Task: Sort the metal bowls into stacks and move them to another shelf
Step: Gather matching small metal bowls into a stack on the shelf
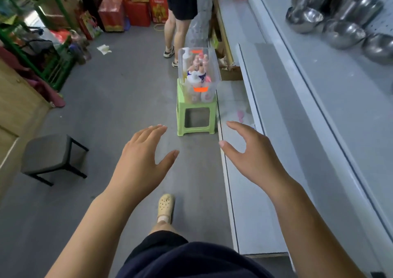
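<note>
Metal bowls (340, 22) await sorting on a pale upper shelf (331, 99) at far right, well apart from both hands. The left hand (142, 158) hangs over the grey floor (110, 116) with fingers spread and thumb out, holding nothing; the right hand (253, 156) hovers just over the edge of a lower shelf (244, 214), likewise splayed and empty. Between and beyond them a green plastic stool (196, 118) carries a clear bin of bottles (198, 73), and a second person (180, 11) stands further up the aisle. A dark padded stool (51, 154) sits at left.

The bowls lie loose and tilted, some nested, some leaning against one another, so the risks appear to start there. Pulling one from the pile could likely send its neighbours sliding off the shelf lip. Smooth steel may slip from bare fingers if a stack is lifted by the rim alone. Mismatched sizes forced together would probably jam or sit crooked. The narrow aisle adds hazard: a step forward with full arms could clip the green stool and topple the bin, or crowd the person ahead.
</note>
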The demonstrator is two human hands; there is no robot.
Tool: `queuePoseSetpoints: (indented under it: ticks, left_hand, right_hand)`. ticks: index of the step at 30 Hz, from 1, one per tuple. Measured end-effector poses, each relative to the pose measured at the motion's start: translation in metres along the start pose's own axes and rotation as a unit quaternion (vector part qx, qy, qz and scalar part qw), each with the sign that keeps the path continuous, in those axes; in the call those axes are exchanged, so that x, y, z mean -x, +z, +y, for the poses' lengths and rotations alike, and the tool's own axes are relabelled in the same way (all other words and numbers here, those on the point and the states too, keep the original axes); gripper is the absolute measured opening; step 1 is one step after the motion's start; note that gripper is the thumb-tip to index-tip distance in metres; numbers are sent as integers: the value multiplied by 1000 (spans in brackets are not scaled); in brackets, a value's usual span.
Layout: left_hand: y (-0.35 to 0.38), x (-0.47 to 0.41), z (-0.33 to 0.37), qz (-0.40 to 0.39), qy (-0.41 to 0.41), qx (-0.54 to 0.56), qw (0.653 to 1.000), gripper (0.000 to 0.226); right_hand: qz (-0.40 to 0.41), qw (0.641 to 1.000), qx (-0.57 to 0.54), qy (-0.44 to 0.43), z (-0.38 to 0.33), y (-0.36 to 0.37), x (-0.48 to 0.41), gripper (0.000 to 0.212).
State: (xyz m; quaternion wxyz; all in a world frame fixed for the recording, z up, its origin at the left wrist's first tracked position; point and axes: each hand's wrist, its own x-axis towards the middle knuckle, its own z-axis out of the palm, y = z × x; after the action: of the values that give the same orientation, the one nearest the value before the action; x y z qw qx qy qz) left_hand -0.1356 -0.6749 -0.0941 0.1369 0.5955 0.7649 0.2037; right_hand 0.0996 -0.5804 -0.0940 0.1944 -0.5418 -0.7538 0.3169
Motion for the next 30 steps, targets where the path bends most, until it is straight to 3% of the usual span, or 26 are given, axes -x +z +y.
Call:
queuePoseSetpoints:
  ticks: [11, 20, 26, 30]
  left_hand:
    - [-48, -261, -1, -45, 214, 1, 976, 58]
    - [6, -363, 75, -123, 323, 76, 935, 59]
    - [41, -418, 131, -156, 291, 188, 925, 62]
    - [53, -456, 173, -164, 287, 201, 922, 73]
  right_hand:
    - [212, 970, -56, 102, -36, -27, -142, 47]
    - [312, 924, -76, 207, -1, -62, -184, 49]
    - [344, 901, -103, 242, 53, -101, -226, 57]
    - [371, 887, -123, 245, 85, -140, -263, 60]
